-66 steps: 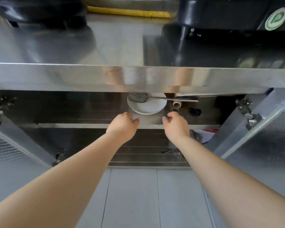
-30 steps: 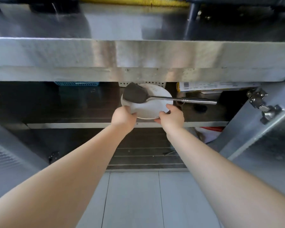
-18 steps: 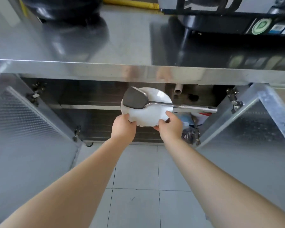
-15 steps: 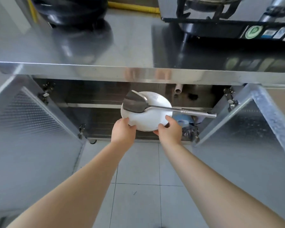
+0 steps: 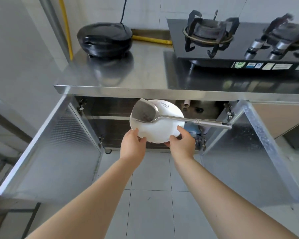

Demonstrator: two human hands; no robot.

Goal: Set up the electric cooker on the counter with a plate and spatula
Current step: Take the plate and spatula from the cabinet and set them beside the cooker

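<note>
Two bare forearms enter from the bottom edge, no sleeves in view on either. Left hand (image 5: pixel 133 145) bare: no glove, ring, watch or band visible at the wrist. Right hand (image 5: pixel 182 144) likewise bare, wrist unadorned. Fingernails on the thumbs short and unpainted as far as can be told. Upper arms out of frame

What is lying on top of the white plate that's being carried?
A metal spatula lies across the white plate, blade at the upper left, handle sticking out past the right rim. The left hand and right hand grip the near rim. The plate surface under the blade is hidden.
</note>
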